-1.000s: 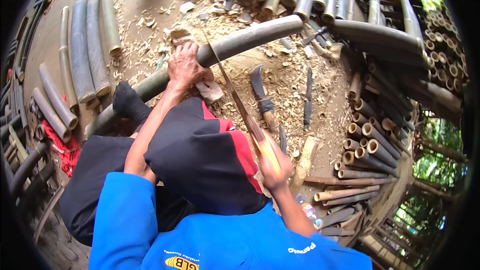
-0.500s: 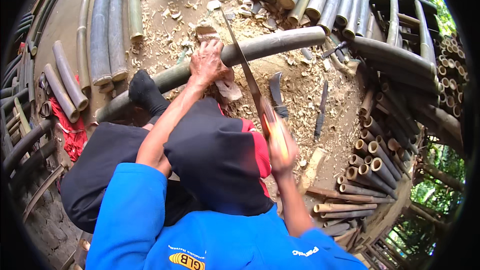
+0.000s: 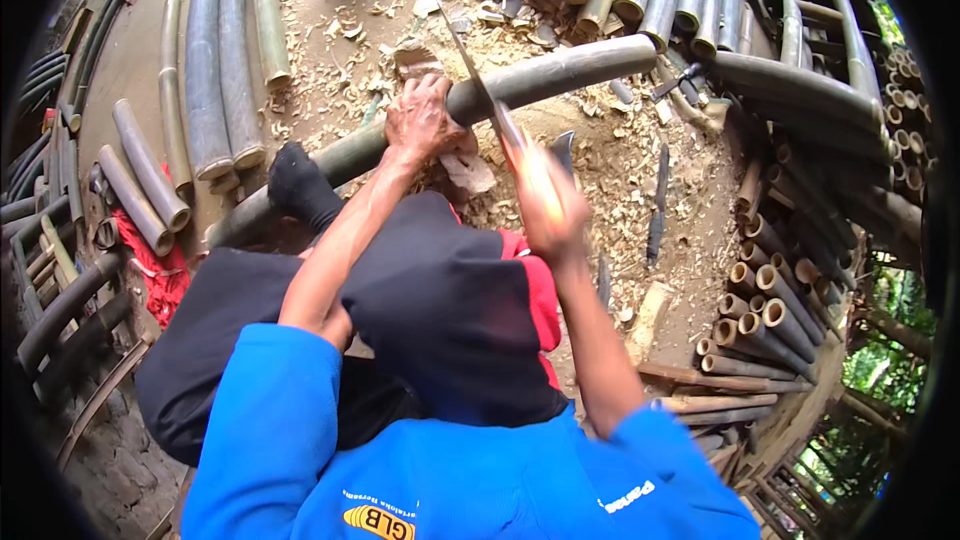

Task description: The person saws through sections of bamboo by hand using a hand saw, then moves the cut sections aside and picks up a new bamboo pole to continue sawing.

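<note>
Bamboo pole (image 3: 570, 72) across a wood block (image 3: 470, 172) above scattered shavings (image 3: 625, 202), clasped by the curled left hand (image 3: 422, 116) and crossed by a saw (image 3: 463, 52) gripped in the closed, motion-blurred right hand (image 3: 552, 208).

Across the upper centre, the bamboo pole (image 3: 575, 72) is showing a smooth, faintly glossy skin. The saw (image 3: 467, 60) is presenting a thin metal blade, its handle blurring. Below the pole, the wooden block (image 3: 468, 172) is looking rough and matt. Curled, matt shavings (image 3: 330, 60) are roughening the ground. At lower centre, the blue shirt (image 3: 270, 410) is showing soft matt cloth; at left, the red cloth (image 3: 165, 285) is looking wrinkled.
</note>
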Motion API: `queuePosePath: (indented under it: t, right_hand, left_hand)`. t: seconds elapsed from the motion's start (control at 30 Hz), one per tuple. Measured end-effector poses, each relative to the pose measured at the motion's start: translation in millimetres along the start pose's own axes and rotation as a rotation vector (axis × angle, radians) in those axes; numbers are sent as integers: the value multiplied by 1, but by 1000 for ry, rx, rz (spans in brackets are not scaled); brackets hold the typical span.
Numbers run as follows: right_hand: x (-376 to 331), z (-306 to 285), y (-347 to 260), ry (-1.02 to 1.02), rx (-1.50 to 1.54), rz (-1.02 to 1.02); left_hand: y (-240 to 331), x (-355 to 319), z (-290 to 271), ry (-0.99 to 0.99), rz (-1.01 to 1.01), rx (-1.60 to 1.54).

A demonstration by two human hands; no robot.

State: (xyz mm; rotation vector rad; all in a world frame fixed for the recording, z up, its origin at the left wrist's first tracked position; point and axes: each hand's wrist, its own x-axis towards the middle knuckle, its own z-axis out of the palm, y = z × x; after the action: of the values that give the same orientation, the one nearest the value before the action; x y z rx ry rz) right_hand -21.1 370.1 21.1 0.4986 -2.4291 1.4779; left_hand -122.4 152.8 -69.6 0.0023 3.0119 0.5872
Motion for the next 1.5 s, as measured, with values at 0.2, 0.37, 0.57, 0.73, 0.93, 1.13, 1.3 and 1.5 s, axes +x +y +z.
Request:
queuePosePath:
  t: [0.2,0.37,0.57,0.73,0.93,1.13,1.3,1.5]
  right_hand:
    - [-64,-43,-33,-92,64,290]
    - [-130,-73,-51,-61,220,419]
    - [18,7,-12,-177,28,345]
    - [-118,-86,-70,-149,30,382]
    - [-72,-19,-3,-104,10,244]
    - [-78,-34,-28,-127,89,417]
    - [-129,-97,-76,-187,69,553]
    - [17,13,-5,-106,26,305]
  left_hand:
    - [-3,5,2,-66,-56,46]
    - [7,-6,-22,-70,-77,23]
    - [-9,-1,1,-10,-6,51]
    - [-2,-1,-17,-16,-2,-12]
    - [-2,-1,-4,29,16,6]
    - [-4,-8,-5,-80,-17,115]
    - [-9,-13,-5,8,8,77]
    - [9,-4,-7,11,38,19]
